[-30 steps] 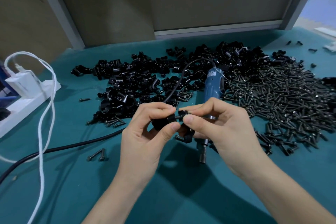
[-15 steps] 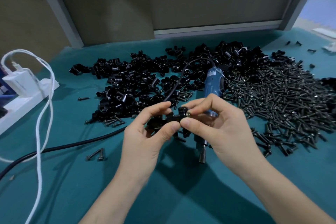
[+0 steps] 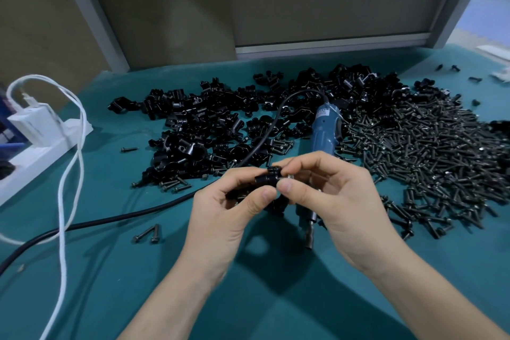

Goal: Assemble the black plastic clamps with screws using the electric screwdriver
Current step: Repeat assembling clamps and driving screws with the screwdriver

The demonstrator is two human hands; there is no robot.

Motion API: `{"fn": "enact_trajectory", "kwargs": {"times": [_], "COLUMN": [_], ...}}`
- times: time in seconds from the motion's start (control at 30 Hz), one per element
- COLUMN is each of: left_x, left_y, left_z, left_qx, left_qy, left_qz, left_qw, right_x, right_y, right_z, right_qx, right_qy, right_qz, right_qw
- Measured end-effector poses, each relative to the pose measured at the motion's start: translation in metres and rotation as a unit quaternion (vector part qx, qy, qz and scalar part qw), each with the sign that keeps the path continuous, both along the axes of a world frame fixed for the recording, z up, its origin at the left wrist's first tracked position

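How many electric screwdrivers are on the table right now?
1. The blue screwdriver lies between the clamp pile and the screw pile, its middle behind the right hand. The piles could hide another.

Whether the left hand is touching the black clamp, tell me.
Touching. The head view shows the left hand pinching the black clamp between thumb and fingers.

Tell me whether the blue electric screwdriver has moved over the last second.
No. The electric screwdriver lies just where it did, between the clamp pile and the screw pile, with its bit toward the person.
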State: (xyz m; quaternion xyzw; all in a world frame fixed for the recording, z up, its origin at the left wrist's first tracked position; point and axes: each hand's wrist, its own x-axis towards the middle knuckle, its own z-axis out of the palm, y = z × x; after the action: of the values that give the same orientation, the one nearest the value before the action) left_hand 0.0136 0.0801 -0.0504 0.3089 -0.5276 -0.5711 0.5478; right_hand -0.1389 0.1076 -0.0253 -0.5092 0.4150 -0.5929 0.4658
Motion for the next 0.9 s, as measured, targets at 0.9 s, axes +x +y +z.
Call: {"fn": "enact_trajectory", "kwargs": {"times": [0.9], "left_x": [0.002], "left_y": [0.001], "left_z": [0.01], "left_qx": [0.225], "left_qy": [0.076], "left_qz": [-0.11], "left_qw": [0.965], "right_x": [-0.011], "right_y": [-0.007], "right_z": [-0.003], "right_qx": [-0.065], "right_qy": [0.183], "right_qz": [0.073], "right_qw": [0.978]}}
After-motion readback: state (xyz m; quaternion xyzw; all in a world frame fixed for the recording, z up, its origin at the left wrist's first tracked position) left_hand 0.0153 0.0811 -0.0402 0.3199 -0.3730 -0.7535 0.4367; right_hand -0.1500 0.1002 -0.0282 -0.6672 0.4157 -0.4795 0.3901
